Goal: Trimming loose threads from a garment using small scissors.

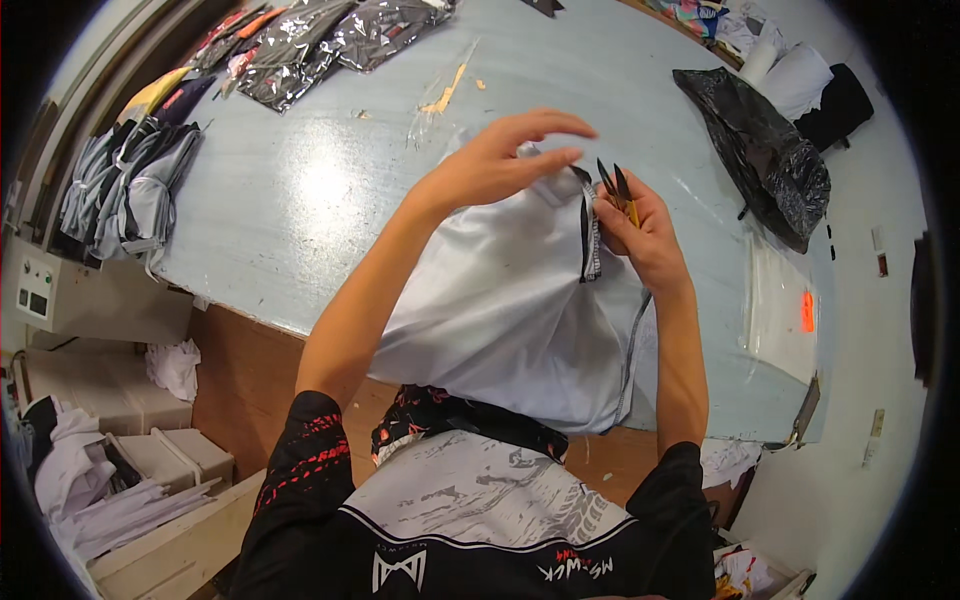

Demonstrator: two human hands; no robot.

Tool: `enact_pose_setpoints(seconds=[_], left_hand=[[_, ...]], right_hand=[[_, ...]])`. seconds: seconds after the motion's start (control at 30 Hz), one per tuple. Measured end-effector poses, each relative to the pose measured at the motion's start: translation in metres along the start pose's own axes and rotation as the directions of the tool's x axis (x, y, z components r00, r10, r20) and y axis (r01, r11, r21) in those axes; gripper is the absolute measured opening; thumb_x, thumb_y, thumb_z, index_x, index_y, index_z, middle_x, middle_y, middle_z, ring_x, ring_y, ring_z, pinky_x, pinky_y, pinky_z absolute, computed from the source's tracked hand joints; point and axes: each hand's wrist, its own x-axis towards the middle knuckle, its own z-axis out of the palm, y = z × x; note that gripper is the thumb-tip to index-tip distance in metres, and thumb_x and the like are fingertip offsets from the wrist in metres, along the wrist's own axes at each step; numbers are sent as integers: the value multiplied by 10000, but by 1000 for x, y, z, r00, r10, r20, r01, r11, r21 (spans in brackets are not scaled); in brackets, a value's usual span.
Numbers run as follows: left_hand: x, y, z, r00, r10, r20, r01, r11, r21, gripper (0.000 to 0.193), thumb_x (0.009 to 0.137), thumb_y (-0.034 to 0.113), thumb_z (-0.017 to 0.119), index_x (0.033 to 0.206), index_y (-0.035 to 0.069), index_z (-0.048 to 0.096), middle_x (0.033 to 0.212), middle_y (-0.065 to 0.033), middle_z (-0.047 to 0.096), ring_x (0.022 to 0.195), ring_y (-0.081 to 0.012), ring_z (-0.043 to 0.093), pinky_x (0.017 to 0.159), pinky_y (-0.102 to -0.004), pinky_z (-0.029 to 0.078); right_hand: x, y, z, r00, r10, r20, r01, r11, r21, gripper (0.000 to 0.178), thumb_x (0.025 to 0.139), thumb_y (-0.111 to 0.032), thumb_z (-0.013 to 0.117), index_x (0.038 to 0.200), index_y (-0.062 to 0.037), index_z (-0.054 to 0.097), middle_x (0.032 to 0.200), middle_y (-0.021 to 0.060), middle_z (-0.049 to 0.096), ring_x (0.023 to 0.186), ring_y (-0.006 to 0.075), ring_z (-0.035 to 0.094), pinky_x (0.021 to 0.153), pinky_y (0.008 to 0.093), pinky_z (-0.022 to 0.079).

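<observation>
A light grey shiny garment point(500, 290) hangs over the table's near edge in front of me, with a dark overlocked seam point(588, 235) running along its upper right part. My right hand point(645, 235) is closed around thread snips point(628, 200) with dark pointed blades and a yellow handle. Its fingers also touch the garment beside the seam. Over the garment's top, my left hand point(505, 160) has its fingers stretched out and the thumb apart, with nothing seen between them. Part of the cloth under this hand is hidden.
Tied bundles of grey and black garments point(135, 185) lie at the left of the blue-grey table point(270, 210). Bagged dark garments point(320, 50) are at the far left. To the right lie a black plastic bag point(765, 150) and clear plastic bags point(778, 310).
</observation>
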Motion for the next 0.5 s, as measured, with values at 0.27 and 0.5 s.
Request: enact_pose_setpoints(seconds=[0.27,0.5], left_hand=[[9,30,-1,866,-181,466,264,957,-119,236,947,216,579,1097,43,637,902,9,605,863,-81,543,807,-230,439],[6,45,17,859,108,500,-45,990,-137,220,929,153,591,1088,2,613,1038,-12,566,943,-104,513,836,-249,416]], right_hand=[[-21,-34,-19,997,-69,29,71,993,-89,104,938,-175,603,944,-85,551,689,-106,430,555,-22,329,478,164,237],[-39,-46,-14,981,-64,185,64,998,8,148,922,-219,632,942,-91,559,692,-113,426,554,-21,308,471,162,216]])
